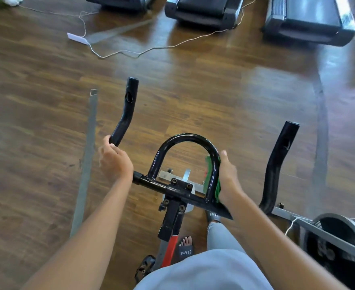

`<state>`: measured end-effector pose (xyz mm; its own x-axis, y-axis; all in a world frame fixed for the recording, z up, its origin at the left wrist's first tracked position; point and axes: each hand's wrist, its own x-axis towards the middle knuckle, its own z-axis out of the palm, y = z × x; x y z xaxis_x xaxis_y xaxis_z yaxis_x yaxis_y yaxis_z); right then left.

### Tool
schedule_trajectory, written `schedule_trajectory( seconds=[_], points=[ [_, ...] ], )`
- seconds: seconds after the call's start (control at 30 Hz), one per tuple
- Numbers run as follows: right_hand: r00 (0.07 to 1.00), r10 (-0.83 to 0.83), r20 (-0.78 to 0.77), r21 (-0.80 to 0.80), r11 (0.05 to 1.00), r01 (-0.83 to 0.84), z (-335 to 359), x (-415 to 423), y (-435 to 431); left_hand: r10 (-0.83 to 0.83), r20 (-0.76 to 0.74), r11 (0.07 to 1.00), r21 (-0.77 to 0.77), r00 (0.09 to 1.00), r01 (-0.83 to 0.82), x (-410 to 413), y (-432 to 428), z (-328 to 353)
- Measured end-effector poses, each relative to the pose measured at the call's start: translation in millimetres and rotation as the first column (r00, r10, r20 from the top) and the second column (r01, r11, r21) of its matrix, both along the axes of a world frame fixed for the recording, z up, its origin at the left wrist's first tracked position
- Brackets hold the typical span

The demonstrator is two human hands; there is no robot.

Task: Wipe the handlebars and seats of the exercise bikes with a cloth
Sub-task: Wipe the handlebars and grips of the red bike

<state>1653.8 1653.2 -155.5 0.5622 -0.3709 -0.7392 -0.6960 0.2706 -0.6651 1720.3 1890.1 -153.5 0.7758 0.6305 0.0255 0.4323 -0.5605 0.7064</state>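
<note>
Now R hand [227, 176] clamps cloth [209, 166] round loop's [188, 136] R leg, leg running fwd from body, arch top just ahead; L hand [113, 160] grips base of L horn [128, 109], well apart from cloth

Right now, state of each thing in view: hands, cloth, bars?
left hand, grips the left horn at its lower end
right hand, fingers hold the green cloth against the centre loop, right side
green cloth, wrapped round that side of the loop
right horn, untouched
</note>
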Motion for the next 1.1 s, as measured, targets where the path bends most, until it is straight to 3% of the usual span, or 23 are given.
schedule_trajectory(
  seconds=[0.07, 0.13, 0.2, 0.27, 0.37, 0.47, 0.57, 0.63, 0.73, 0.8, 0.87, 0.93, 1.03, 1.07, 1.1],
  points=[
    [1.000, 0.003, 0.024, 0.095, 0.995, -0.005, 4.3, -20.0, 3.9, -0.004, 0.011, 1.000, -0.006, 1.000, 0.004, 0.2, -0.5, 1.1],
    [0.993, 0.095, 0.064, 0.078, 0.992, -0.100, 11.1, -27.4, 1.2, -0.007, 0.022, 1.000, -0.013, 1.000, 0.007, -0.4, -1.4, 2.6],
    [0.970, 0.236, 0.059, -0.136, 0.964, -0.227, 22.4, -30.6, -3.8, -0.021, 0.021, 1.000, -0.019, 1.000, 0.021, -1.4, -1.5, 4.1],
    [0.944, 0.330, -0.007, -0.373, 0.875, -0.309, 38.0, -33.7, -8.3, -0.066, 0.005, 0.996, -0.064, 0.998, 0.066, -2.7, 1.5, 3.8],
    [0.943, 0.332, 0.024, -0.529, 0.805, -0.270, 65.4, -30.3, -14.9, -0.086, 0.004, 0.987, -0.135, 0.996, 0.086, -12.2, 9.1, 7.8],
    [0.894, 0.437, 0.102, -0.443, 0.825, -0.352, 85.9, -18.6, -11.6, -0.049, 0.143, 0.993, -0.101, 0.989, 0.064, -45.4, -1.5, 29.7],
    [0.851, 0.484, 0.204, -0.059, 0.874, -0.483, 95.9, -12.6, 22.1, -0.167, 0.181, 0.897, -0.380, 0.969, 0.226, -83.8, -29.6, 54.6],
    [0.812, 0.536, 0.233, -0.078, 0.842, -0.533, 89.7, -10.6, 49.0, -0.150, 0.160, 0.830, -0.516, 0.976, 0.212, -101.6, -42.7, 58.0],
    [0.710, 0.655, 0.259, -0.389, 0.743, -0.544, 86.2, -13.0, 88.3, 0.026, 0.088, 0.729, -0.683, 0.996, 0.041, -116.6, -44.3, 53.3],
    [0.612, 0.729, 0.308, -0.479, 0.674, -0.562, 86.4, -18.1, 108.4, 0.019, 0.053, 0.559, -0.828, 0.998, 0.033, -121.6, -43.4, 59.6],
    [0.446, 0.840, 0.309, -0.542, 0.541, -0.643, 87.6, -23.7, 124.6, 0.027, 0.070, 0.400, -0.915, 0.997, 0.054, -124.9, -43.3, 70.2],
    [0.250, 0.919, 0.304, -0.507, 0.379, -0.774, 88.2, -23.4, 131.8, 0.091, 0.037, 0.335, -0.942, 0.995, 0.004, -124.2, -37.1, 75.9],
    [0.027, 0.943, 0.333, -0.286, 0.128, -0.950, 91.0, -9.6, 122.4, 0.266, -0.037, 0.299, -0.947, 0.963, -0.119, -121.2, -14.2, 61.9],
    [0.005, 0.951, 0.309, -0.317, 0.108, -0.942, 89.8, 0.7, 117.2, 0.319, -0.075, 0.281, -0.945, 0.945, -0.169, -119.5, -5.8, 53.0],
    [0.038, 0.961, 0.272, -0.418, 0.154, -0.895, 86.8, 13.7, 110.7, 0.362, -0.121, 0.276, -0.933, 0.924, -0.230, -117.6, 1.1, 43.5]
  ],
)
